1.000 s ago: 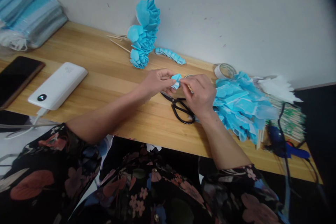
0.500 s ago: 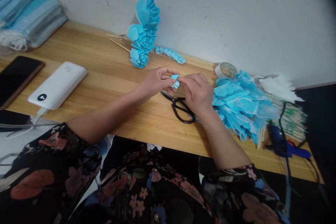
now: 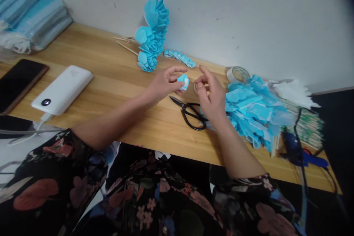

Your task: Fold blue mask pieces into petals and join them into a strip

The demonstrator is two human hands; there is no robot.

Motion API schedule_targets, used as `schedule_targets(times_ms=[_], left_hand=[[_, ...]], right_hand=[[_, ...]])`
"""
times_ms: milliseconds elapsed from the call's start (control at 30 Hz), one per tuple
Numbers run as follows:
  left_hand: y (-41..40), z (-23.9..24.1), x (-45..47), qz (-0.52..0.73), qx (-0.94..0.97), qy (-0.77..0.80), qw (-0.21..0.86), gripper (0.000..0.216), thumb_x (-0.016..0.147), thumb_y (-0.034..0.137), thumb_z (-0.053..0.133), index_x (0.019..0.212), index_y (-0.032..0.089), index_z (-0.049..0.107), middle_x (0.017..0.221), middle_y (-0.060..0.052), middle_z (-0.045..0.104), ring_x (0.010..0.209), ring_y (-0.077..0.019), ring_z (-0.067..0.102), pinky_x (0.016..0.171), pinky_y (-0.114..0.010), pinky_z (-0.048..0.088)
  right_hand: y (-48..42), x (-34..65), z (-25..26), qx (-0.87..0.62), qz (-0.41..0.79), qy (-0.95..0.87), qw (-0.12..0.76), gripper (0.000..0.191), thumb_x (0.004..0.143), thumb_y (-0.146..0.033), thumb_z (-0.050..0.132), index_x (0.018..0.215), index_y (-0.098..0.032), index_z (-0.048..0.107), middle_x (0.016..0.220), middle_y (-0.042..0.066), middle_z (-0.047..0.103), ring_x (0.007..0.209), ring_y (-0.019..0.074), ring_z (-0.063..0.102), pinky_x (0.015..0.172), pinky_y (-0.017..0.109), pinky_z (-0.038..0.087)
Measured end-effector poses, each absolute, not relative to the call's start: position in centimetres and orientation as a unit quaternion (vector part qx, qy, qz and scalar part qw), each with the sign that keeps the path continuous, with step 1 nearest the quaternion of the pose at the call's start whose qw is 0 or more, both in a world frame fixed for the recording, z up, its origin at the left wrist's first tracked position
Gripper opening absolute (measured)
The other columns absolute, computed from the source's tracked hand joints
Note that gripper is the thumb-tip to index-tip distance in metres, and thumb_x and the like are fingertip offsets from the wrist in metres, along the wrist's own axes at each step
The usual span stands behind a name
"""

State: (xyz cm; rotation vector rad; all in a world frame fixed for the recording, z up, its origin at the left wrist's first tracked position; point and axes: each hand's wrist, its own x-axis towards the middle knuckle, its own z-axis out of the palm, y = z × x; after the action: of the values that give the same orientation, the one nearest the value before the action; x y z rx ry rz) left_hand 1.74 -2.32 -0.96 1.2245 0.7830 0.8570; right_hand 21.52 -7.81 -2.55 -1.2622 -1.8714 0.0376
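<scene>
My left hand (image 3: 166, 83) pinches a small folded blue fabric piece (image 3: 183, 80) between thumb and fingers, just above the wooden table (image 3: 110, 81). A short gap to its right, my right hand (image 3: 211, 94) is lifted off the piece with its fingers apart and nothing in them. Black scissors (image 3: 190, 112) lie on the table under and between both hands. A heap of cut blue fabric pieces (image 3: 254, 108) sits right beside my right hand.
Blue fabric flowers on sticks (image 3: 152, 35) lean at the wall, with a pleated blue strip (image 3: 179, 58) beside them. A tape roll (image 3: 238, 74), white power bank (image 3: 62, 89), dark phone (image 3: 19, 83), stacked masks (image 3: 27, 11) and blue glue gun (image 3: 297, 151) surround the work area.
My right hand has let go of the small blue piece and drawn back to the right with its fingers spread. The left hand keeps holding the piece, slightly raised.
</scene>
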Motion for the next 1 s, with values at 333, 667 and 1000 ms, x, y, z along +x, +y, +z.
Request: schedule_targets(times_ms=[333,667,1000], left_hand=[[-2.6,-1.4,2.1,0.371,0.605,0.31,0.632,0.063,0.078,0.005,0.079,0.138,0.016,0.064,0.087,0.002,0.075,0.072,-0.0094,0.068,0.071,-0.021,0.056],[-2.6,-1.1,2.0,0.356,0.612,0.336,0.621,0.054,0.084,0.008,0.077,0.136,0.016,0.067,0.078,0.004,0.072,0.064,-0.0084,0.067,0.064,-0.019,0.055],[-2.5,-0.6,1.8,0.326,0.642,0.385,0.577,0.015,0.09,0.01,0.071,0.076,0.016,0.068,0.056,0.003,0.065,0.049,-0.0069,0.059,0.05,-0.016,0.05]], right_hand=[[-7.4,21.0,-4.3,-0.517,0.209,-0.691,0.46,0.063,0.095,-0.03,0.068,0.157,-0.03,0.056,0.105,0.002,0.075,0.093,0.0163,0.072,0.069,0.027,0.058],[-6.9,21.5,-5.0,-0.497,0.259,-0.674,0.482,0.068,0.1,-0.037,0.067,0.165,-0.03,0.047,0.096,0.0,0.074,0.08,0.0156,0.069,0.071,0.029,0.058],[-6.7,21.8,-4.9,-0.518,0.277,-0.643,0.492,0.05,0.11,-0.054,0.05,0.153,-0.032,0.062,0.097,0.002,0.075,0.078,0.0153,0.07,0.068,0.029,0.061]])
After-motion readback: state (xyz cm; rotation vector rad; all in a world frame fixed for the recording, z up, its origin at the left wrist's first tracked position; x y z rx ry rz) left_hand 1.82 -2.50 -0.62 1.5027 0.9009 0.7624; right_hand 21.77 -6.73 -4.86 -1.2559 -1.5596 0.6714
